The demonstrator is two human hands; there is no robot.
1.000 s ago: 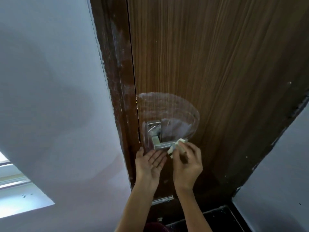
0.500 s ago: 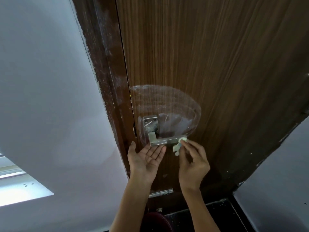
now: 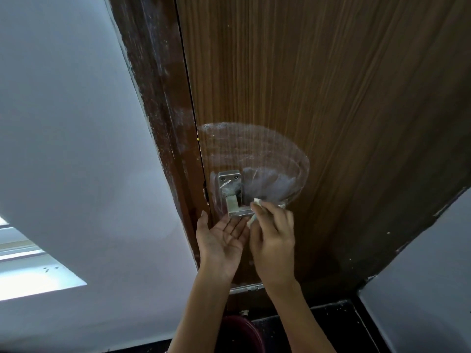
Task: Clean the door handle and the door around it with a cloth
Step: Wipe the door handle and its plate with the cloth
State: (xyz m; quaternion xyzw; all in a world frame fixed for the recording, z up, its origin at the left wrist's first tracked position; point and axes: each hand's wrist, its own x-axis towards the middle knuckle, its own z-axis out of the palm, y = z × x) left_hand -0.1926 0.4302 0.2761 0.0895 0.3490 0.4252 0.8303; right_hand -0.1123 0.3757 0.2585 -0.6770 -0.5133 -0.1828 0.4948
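Note:
A brown wood-grain door (image 3: 318,85) carries a silver lever handle (image 3: 233,200) on a square plate near its left edge. A whitish smeared patch (image 3: 254,154) fans out above and to the right of the handle. My right hand (image 3: 274,238) is shut on a small pale cloth (image 3: 256,203) and presses it on the lever, hiding the lever's right part. My left hand (image 3: 221,240) is open, palm up, just below the handle, fingertips close to the lever.
The dark brown door frame (image 3: 158,110) runs down the left of the door, beside a white wall (image 3: 63,149). A bright window (image 3: 30,271) is at lower left. A dark red bucket (image 3: 239,335) stands on the black floor (image 3: 331,327) below my arms.
My right hand with the cloth slid left along the lever, from its right tip toward the plate. My left hand stayed open beneath the handle. The head camera shifted slightly.

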